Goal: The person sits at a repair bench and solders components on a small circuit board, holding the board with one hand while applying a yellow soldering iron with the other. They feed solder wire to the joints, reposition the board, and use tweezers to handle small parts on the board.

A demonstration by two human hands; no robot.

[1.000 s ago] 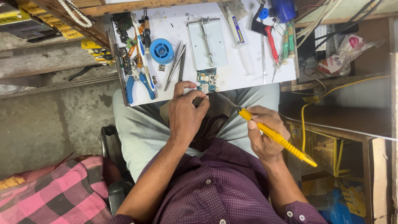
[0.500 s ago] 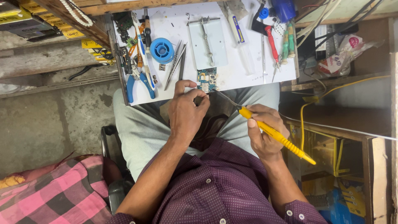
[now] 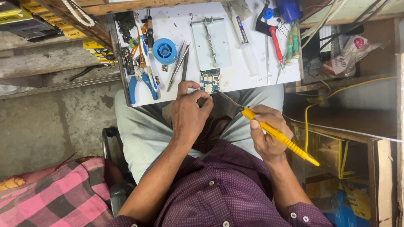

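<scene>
My right hand [image 3: 263, 130] grips a yellow-handled soldering iron [image 3: 286, 141], its metal tip pointing up-left toward a small blue circuit board [image 3: 209, 80] at the near edge of the white work board [image 3: 181, 31]. My left hand [image 3: 189, 111] rests at that edge just below the circuit board, fingers curled and pinched together as if on something thin; what it pinches is too small to make out.
On the white board lie a blue solder spool [image 3: 164, 50], tweezers [image 3: 179, 65], blue-handled pliers [image 3: 141, 82], a metal holder plate [image 3: 210, 44], a syringe tube [image 3: 244, 40] and screwdrivers [image 3: 277, 44]. Cables and a wooden shelf [image 3: 378, 147] stand at right; pink checked cloth [image 3: 54, 197] lower left.
The iron's tip has crept slightly closer to the circuit board; both hands otherwise stay nearly in place.
</scene>
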